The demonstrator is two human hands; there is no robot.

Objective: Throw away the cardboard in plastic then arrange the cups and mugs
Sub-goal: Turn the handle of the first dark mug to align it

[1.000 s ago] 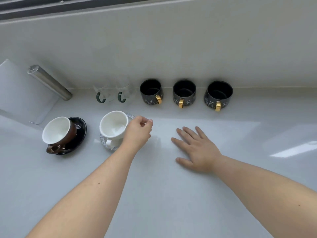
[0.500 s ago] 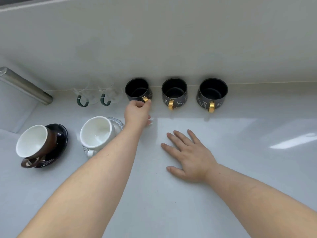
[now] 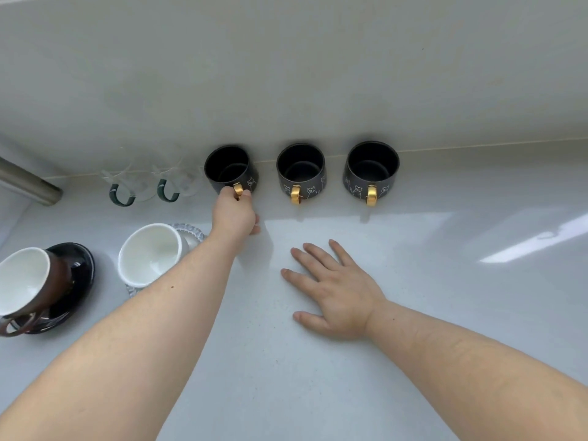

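Observation:
Three black mugs with gold handles stand in a row against the back wall: the left black mug (image 3: 227,165), the middle mug (image 3: 300,170) and the right mug (image 3: 371,168). My left hand (image 3: 234,213) pinches the gold handle of the left black mug. My right hand (image 3: 334,289) lies flat on the white counter (image 3: 445,281), fingers spread, holding nothing. Two clear glass cups with green handles (image 3: 122,194) (image 3: 167,190) stand left of the mugs. A white cup (image 3: 151,253) sits on a glass saucer (image 3: 191,232). A brown cup (image 3: 27,281) tilts on a black saucer (image 3: 81,265).
A metal bar (image 3: 28,183) juts out at the far left near the wall. The wall (image 3: 286,74) rises right behind the row of mugs.
My left hand left the white cup, reached back to the left black mug and closed on its gold handle. My right hand stayed flat on the counter.

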